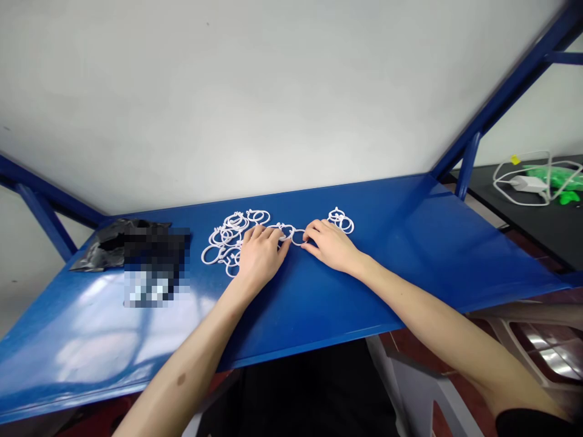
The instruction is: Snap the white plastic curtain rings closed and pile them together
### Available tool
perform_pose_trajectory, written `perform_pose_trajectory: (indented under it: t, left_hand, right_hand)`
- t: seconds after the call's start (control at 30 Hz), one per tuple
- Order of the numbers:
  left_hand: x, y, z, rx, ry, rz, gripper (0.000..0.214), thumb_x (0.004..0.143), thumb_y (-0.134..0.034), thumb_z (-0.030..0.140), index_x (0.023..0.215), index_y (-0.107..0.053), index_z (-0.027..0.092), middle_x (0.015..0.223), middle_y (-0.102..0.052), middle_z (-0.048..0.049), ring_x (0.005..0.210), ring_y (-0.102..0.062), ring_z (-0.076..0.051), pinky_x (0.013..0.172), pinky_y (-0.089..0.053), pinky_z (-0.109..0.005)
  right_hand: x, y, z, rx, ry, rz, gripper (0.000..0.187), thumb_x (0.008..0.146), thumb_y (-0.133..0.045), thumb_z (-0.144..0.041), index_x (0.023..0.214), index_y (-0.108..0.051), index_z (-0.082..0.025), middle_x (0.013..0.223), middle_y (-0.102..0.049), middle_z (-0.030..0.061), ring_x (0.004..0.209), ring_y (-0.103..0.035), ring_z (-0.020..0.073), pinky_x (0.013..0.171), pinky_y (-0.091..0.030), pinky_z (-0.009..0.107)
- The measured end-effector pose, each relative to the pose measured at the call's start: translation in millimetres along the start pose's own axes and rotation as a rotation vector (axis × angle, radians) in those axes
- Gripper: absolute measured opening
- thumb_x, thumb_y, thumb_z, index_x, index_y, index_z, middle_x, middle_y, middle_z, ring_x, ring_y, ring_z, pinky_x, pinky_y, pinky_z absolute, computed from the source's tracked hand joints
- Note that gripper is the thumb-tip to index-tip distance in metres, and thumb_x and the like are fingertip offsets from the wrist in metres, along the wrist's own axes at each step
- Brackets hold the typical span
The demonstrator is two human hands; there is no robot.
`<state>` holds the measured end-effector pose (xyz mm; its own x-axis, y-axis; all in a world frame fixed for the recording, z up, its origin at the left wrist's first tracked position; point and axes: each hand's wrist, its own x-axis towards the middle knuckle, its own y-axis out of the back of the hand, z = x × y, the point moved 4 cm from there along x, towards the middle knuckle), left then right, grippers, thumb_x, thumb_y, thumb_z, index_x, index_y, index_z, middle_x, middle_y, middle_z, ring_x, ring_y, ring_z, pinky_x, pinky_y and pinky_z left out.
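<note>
Several white plastic rings with small eyelets, like curtain rings, lie in a loose pile (225,233) on the blue table. My left hand (259,255) lies palm down over the right side of this pile, its fingers spread and touching rings, its thumb apart. What is under the palm is hidden. Just right of it, my right hand (330,243) has thumb and fingers closed on the edge of one white ring (298,237), which lies between the two hands. Beyond my right hand sits a smaller group of white rings (341,221), partly covered by the fingers.
A crumpled black plastic bag (122,240) lies on the left of the blue table (319,303), partly pixelated. A pale wall (273,103) rises behind, between blue metal posts. On a black table at right are a white cable with adapter (528,185) and green plastic (565,179).
</note>
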<state>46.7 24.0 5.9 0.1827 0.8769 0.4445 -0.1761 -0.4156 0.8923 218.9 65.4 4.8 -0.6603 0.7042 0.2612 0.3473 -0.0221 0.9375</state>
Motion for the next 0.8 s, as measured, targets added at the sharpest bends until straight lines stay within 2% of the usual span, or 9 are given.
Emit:
perform_pose_trajectory:
  t: [0.1,0.23,0.4,0.47,0.53,0.6,0.67,0.73,0.8]
  left_hand:
    - [0,1.9,-7,0.017,0.041,0.028,0.028,0.101,-0.052,0.038,0.096,-0.072,0.020,0.096,-0.077,-0.0099,0.099,-0.064,-0.031,0.091,-0.045,-0.045]
    - [-1,0.7,-14,0.010,0.076,0.015,0.020,0.098,-0.057,0.035,0.099,-0.072,0.021,0.098,-0.076,-0.0122,0.102,-0.063,-0.035,0.090,-0.046,-0.049]
    - [-1,9.3,-10,-0.127,0.104,0.110,0.027,0.094,-0.064,0.035,0.115,-0.068,0.019,0.121,-0.072,-0.0150,0.117,-0.058,-0.037,0.101,-0.044,-0.054]
    - [-1,12.9,-5,-0.288,0.116,0.117,0.026,0.095,-0.062,0.037,0.114,-0.069,0.020,0.119,-0.073,-0.0123,0.116,-0.059,-0.033,0.103,-0.045,-0.051]
    - [0,12.3,-1,-0.534,0.172,0.058,0.024,0.097,-0.060,0.038,0.110,-0.070,0.021,0.107,-0.076,-0.0082,0.104,-0.065,-0.027,0.096,-0.050,-0.045]
    - [-1,8.3,2,-0.819,0.259,-0.026,0.024,0.096,-0.060,0.039,0.108,-0.069,0.021,0.096,-0.077,-0.0055,0.089,-0.069,-0.022,0.086,-0.054,-0.038]
    - [-2,4.9,4,-1.058,0.335,-0.067,0.026,0.094,-0.061,0.041,0.105,-0.068,0.020,0.090,-0.077,-0.0049,0.077,-0.069,-0.018,0.076,-0.055,-0.033]
    - [-2,4.1,4,-1.192,0.380,-0.054,0.028,0.090,-0.065,0.044,0.101,-0.067,0.018,0.086,-0.076,-0.0049,0.071,-0.067,-0.016,0.070,-0.054,-0.030]
    - [-3,4.2,5,-1.235,0.404,-0.040,0.029,0.086,-0.069,0.044,0.098,-0.066,0.018,0.083,-0.076,-0.0047,0.068,-0.066,-0.015,0.067,-0.054,-0.029]
  right_hand:
    - [-2,4,2,0.026,-0.002,-0.011,0.013,0.097,-0.066,-0.032,0.096,-0.068,-0.019,0.106,-0.065,0.0097,0.096,-0.060,0.0249,0.089,-0.051,0.042]
    - [-6,9,4,0.070,0.018,-0.038,0.014,0.095,-0.069,-0.031,0.090,-0.067,-0.019,0.105,-0.064,0.0099,0.096,-0.063,0.0251,0.087,-0.054,0.041]
    - [-10,18,2,0.176,0.051,0.037,0.013,0.093,-0.072,-0.029,0.091,-0.065,-0.019,0.114,-0.062,0.0094,0.092,-0.066,0.0206,0.081,-0.056,0.037]
    - [-11,21,-1,0.221,0.083,0.098,0.014,0.094,-0.071,-0.031,0.091,-0.064,-0.019,0.119,-0.061,0.0100,0.093,-0.067,0.0202,0.082,-0.057,0.037]
    - [-12,21,-6,0.282,0.128,0.154,0.015,0.095,-0.069,-0.032,0.093,-0.064,-0.019,0.122,-0.061,0.0109,0.091,-0.068,0.0196,0.081,-0.058,0.037]
    - [-14,20,-12,0.375,0.181,0.209,0.013,0.097,-0.066,-0.030,0.105,-0.064,-0.019,0.124,-0.061,0.0115,0.088,-0.068,0.0178,0.080,-0.059,0.036]
    - [-16,19,-16,0.483,0.207,0.264,0.024,0.099,-0.062,-0.027,0.123,-0.061,-0.022,0.122,-0.063,0.0101,0.086,-0.068,0.0160,0.081,-0.061,0.035]
    - [-16,19,-18,0.564,0.177,0.304,0.032,0.101,-0.059,-0.027,0.133,-0.056,-0.025,0.116,-0.067,0.0072,0.087,-0.069,0.0155,0.083,-0.061,0.033]
    - [-16,20,-18,0.585,0.113,0.331,0.027,0.103,-0.054,-0.027,0.130,-0.060,-0.027,0.110,-0.071,0.0050,0.090,-0.071,0.0163,0.084,-0.061,0.033]
